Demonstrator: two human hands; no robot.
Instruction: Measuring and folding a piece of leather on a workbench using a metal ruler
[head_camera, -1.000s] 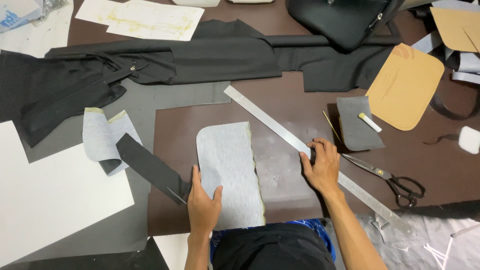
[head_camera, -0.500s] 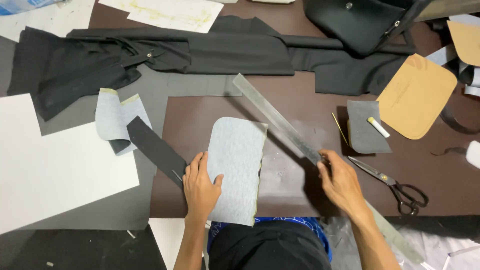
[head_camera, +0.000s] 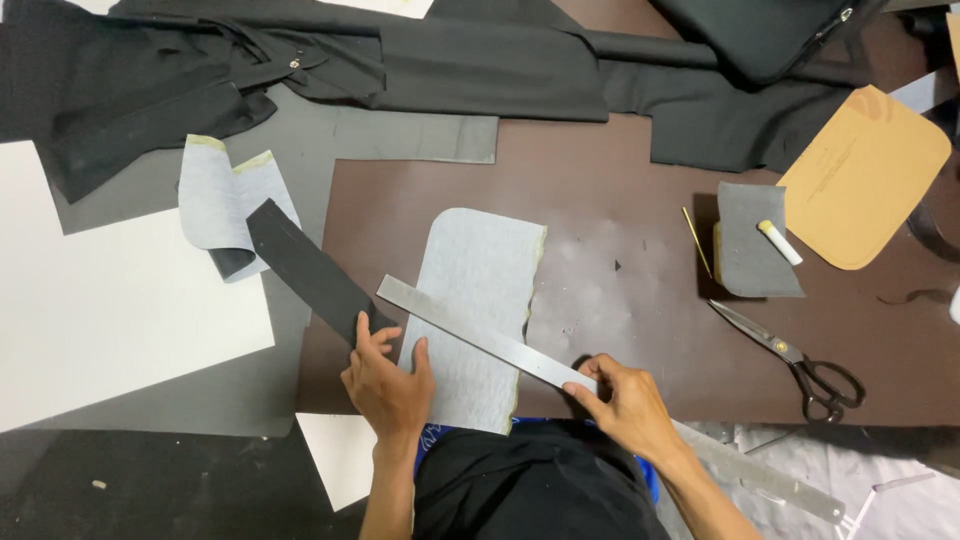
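A brown mat (head_camera: 620, 190) covers the table beyond both hands. A grey fabric piece (head_camera: 478, 300) lies on it, pinned flat by the open left hand (head_camera: 385, 375). A long steel ruler (head_camera: 520, 350) crosses the fabric diagonally (right hand (head_camera: 625, 400) pinching it). Scissors (head_camera: 800, 360) lie right of that hand.

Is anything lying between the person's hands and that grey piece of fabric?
Nothing visible. The left hand rests directly on the grey fabric piece; the right hand holds the metal ruler, which lies across it.
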